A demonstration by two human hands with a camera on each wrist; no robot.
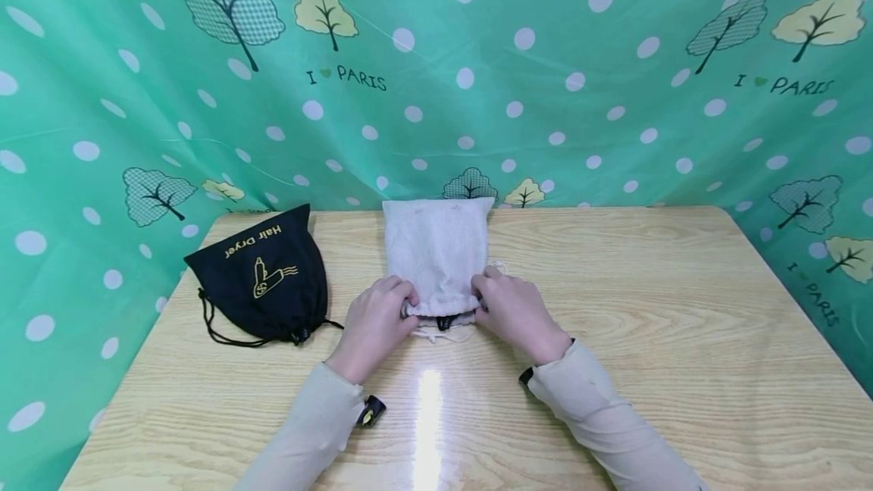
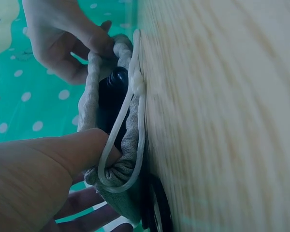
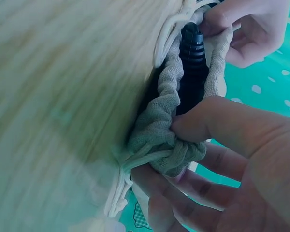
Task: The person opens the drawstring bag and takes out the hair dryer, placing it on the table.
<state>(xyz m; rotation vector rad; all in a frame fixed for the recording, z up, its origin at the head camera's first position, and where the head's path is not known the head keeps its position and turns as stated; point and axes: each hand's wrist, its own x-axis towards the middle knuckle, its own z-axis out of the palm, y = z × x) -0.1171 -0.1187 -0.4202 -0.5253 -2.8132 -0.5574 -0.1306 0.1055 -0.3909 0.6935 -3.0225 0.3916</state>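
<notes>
A light grey drawstring bag lies on the table with its mouth toward the person. The left hand pinches the left end of the mouth, its thumb inside the gathered hem. At the opposite end, the right hand grips the rim between thumb and fingers. The mouth gapes between them, and a black ribbed piece, like a cord's strain relief, shows within; the rest of that item is hidden in the bag. White drawstring loops hang from both ends of the hem.
To the left lies a black drawstring pouch printed "Hair Dryer", its black cord trailing on the wooden table. A green dotted curtain stands behind the table and along its sides.
</notes>
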